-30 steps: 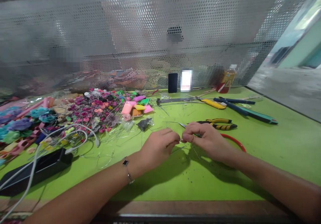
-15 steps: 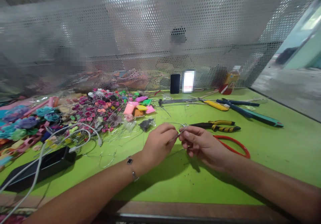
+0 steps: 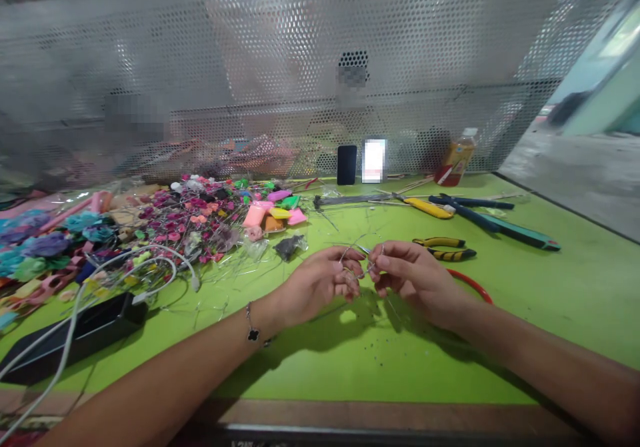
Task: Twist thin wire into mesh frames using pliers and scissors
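Observation:
My left hand point(image 3: 320, 281) and my right hand point(image 3: 415, 275) meet above the green tabletop point(image 3: 380, 367), fingertips close together. Between them, both pinch a thin silver wire point(image 3: 363, 259) bent into small loops. Part of the wire is hidden by my fingers. A chain bracelet point(image 3: 253, 325) circles my left wrist. Nearest my right hand lie yellow-and-black pliers point(image 3: 445, 249) and a red wire loop point(image 3: 470, 284), which passes partly behind that hand.
Heaped wire-stemmed fabric flowers point(image 3: 193, 223) and loose wire fill the left side. A black power bank point(image 3: 75, 337) with white cable lies at front left. Tools, including blue-handled pliers point(image 3: 465, 210), lie at right. Two phones point(image 3: 347, 165) and a bottle point(image 3: 455, 160) stand before a perforated metal screen point(image 3: 320, 33).
My hands have come closer together, and my left hand has moved right. The wire now shows as small loops between my fingertips instead of one thin length pointing out from my left hand.

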`<state>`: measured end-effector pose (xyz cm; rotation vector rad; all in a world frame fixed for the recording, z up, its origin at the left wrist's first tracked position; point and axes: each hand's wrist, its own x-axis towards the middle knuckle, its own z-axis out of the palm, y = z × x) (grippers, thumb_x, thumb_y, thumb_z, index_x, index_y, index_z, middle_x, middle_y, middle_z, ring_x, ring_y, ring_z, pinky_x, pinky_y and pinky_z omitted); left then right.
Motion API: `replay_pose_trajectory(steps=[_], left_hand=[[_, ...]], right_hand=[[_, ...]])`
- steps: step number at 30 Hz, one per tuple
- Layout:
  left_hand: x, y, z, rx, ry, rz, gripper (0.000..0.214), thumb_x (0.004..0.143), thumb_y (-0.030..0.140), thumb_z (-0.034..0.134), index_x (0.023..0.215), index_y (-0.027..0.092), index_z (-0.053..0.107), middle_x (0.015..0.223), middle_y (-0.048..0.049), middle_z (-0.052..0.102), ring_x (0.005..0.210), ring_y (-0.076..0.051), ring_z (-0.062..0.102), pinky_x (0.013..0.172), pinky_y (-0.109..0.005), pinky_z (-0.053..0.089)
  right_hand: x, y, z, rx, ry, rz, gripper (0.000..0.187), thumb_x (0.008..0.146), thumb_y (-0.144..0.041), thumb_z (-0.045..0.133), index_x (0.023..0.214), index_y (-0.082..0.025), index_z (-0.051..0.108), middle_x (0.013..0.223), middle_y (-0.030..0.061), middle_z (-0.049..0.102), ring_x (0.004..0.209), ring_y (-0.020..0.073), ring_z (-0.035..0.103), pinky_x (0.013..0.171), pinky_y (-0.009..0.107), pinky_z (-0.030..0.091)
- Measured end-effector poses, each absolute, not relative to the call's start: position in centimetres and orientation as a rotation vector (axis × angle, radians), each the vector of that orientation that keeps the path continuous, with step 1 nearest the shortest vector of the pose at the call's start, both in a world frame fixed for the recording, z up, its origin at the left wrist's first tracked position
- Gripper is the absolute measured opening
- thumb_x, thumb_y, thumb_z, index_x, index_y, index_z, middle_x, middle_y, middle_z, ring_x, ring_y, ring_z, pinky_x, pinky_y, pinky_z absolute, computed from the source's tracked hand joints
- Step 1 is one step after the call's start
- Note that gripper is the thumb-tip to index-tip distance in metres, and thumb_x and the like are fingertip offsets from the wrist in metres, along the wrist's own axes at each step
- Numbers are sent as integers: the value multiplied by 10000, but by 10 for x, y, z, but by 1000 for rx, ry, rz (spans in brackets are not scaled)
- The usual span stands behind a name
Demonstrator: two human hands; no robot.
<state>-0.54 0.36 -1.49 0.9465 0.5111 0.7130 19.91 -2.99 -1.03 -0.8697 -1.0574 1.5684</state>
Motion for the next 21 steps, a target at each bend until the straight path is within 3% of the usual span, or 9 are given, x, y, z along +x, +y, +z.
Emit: replay_pose_trajectory(steps=[4,9,12,15,21], left_hand=[[-2,-1,-17,1111,630,921,353,864,419,815,1098,161,757,839,-26,692,648,-120,644,651,-275,547],[-1,-11,-16,1376,729,1045,365,855,396,832,1116,146,782,811,-37,727,735,-152,684,729,-290,571],[0,-12,-13,1231,680,1023,347,841,405,843,1061,143,784,779,-30,724,694,-146,680,695,-285,575],[1,-8,-11,968,633,957,310,810,392,860,960,137,769,699,-9,686,590,-132,661,609,-271,562],[0,-6,-11,940,625,896,292,772,369,874,886,139,735,655,6,657,533,-130,646,558,-266,551]], right_hand=[[194,-33,-13,-973,-1109,1328,345,724,-465,917,716,-208,688,600,-29,621,548,126,574,536,261,525],[188,-34,-21,-1201,-1142,1110,344,812,-434,824,682,-220,588,538,-55,550,502,139,592,532,278,513],[189,-32,-25,-1095,-1134,1235,251,847,-419,798,821,-216,654,645,-37,614,548,135,591,538,282,539],[193,-29,-27,-907,-1161,1390,296,835,-464,835,966,-227,714,759,-14,658,616,141,604,537,279,550],[201,-22,-26,-809,-1290,1305,316,824,-518,872,874,-228,755,702,-9,654,634,143,611,584,284,559]])
